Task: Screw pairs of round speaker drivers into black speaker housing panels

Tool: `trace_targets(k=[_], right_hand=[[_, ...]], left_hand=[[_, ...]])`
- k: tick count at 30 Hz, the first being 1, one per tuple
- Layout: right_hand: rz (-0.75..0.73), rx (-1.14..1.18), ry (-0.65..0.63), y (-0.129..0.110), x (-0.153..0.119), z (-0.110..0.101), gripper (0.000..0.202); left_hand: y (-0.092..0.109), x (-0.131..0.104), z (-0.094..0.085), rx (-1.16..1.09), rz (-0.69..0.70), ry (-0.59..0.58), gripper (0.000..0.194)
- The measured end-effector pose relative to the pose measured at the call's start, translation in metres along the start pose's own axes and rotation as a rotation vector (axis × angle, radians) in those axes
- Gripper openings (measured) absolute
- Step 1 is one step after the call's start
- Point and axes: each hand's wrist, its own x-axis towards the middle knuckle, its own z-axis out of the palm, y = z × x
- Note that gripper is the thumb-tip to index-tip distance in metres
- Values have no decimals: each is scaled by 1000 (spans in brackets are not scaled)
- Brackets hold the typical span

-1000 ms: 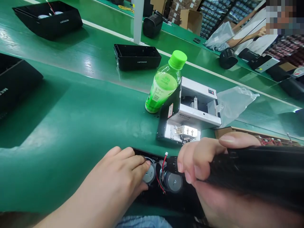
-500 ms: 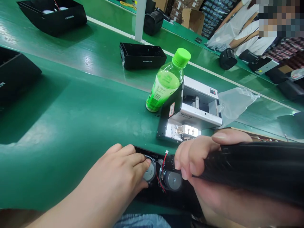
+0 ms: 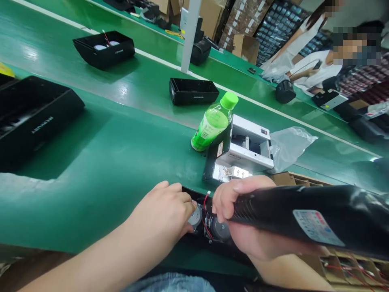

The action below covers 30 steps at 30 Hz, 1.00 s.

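Note:
My left hand (image 3: 167,215) curls its fingers over a round grey speaker driver (image 3: 195,217) in a black housing (image 3: 194,249) at the bottom centre. My right hand (image 3: 243,215) is wrapped round a long black power tool (image 3: 279,207) with a white label. The tool's front end points into the housing, its tip hidden behind my fingers. Just below that end sits a second round driver (image 3: 221,229). A red wire (image 3: 205,207) with a small white plug rises between the two drivers.
Beyond my hands stand a silver and black machine (image 3: 252,150) and a green-capped bottle (image 3: 212,121). Black housings (image 3: 194,92) lie further back and left. A plastic bag (image 3: 291,146) and a carton of wired parts (image 3: 343,267) are at right. People work across the bench.
The view has shifted, so the bench items appear displaced. The tool's rear part with its label has come into view. Both hands keep their grips at the housing.

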Motion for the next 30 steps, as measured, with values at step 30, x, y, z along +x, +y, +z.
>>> trace_targets(k=[30], right_hand=[[-196, 263, -13, 66, -11, -4, 83]], left_hand=[[-12, 5, 22, 126, -16, 27, 30]])
